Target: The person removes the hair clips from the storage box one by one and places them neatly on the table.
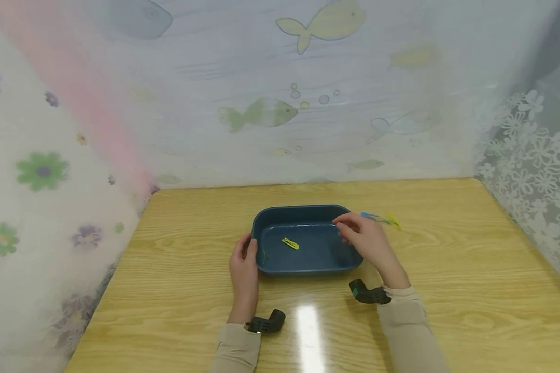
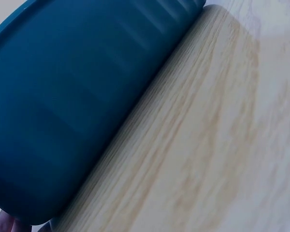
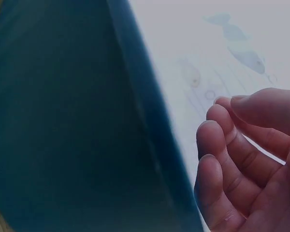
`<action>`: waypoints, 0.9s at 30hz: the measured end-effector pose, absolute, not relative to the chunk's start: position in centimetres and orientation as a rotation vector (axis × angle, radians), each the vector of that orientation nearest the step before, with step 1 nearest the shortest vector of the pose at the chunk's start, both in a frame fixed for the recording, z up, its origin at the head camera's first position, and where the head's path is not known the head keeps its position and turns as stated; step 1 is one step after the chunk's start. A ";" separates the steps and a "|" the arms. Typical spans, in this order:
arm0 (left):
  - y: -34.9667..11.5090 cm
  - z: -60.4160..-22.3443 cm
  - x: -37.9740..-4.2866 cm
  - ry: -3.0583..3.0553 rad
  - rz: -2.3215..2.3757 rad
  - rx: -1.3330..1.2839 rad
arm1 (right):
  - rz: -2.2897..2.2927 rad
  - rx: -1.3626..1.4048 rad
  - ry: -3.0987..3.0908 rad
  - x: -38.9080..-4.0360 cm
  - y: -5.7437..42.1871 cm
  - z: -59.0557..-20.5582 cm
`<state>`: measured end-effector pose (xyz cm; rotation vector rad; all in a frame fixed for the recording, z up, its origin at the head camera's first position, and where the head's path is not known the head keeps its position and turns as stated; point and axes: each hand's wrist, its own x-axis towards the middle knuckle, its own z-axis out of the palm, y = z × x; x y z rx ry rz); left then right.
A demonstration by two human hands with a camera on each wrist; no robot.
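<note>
My left hand (image 1: pixel 243 261) grips the left end of a dark blue rectangular bin (image 1: pixel 308 271), thumb at the rim and fingers along the outer wall. Only a few of its fingertips (image 2: pixel 4 223) show in the left wrist view. Inside the bin lie a yellow snap hair clip (image 1: pixel 291 243) and, near the left wall, a thin greenish strand-like thing (image 1: pixel 264 253). Over the bin's right end is my right hand (image 1: pixel 365 239), its fingers loosely bent and thumb tip close to the index fingertip. Nothing shows between them in the right wrist view.
Behind the right hand, blue hair clips (image 1: pixel 372 216) and a yellow hair clip (image 1: pixel 394 220) lie on the wood-grain table (image 1: pixel 182 243). A white sheet with printed fish (image 1: pixel 326 155) borders the table's far edge. Black cameras sit on both wrists.
</note>
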<state>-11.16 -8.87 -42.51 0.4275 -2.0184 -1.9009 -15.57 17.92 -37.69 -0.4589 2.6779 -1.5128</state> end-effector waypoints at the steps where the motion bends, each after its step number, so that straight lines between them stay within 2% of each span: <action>1: -8.8 -42.5 -11.2 -2.012 -1.918 0.428 | -1.505 -0.458 2.684 -15.6 17.9 -37.6; 16: -8.8 -42.7 -11.3 -2.013 -1.881 0.435 | -1.272 -0.741 2.675 -16.6 15.6 -35.0; 27: -8.9 -42.7 -11.4 -2.004 -1.885 0.440 | -0.920 -0.983 2.647 -19.1 13.6 -34.5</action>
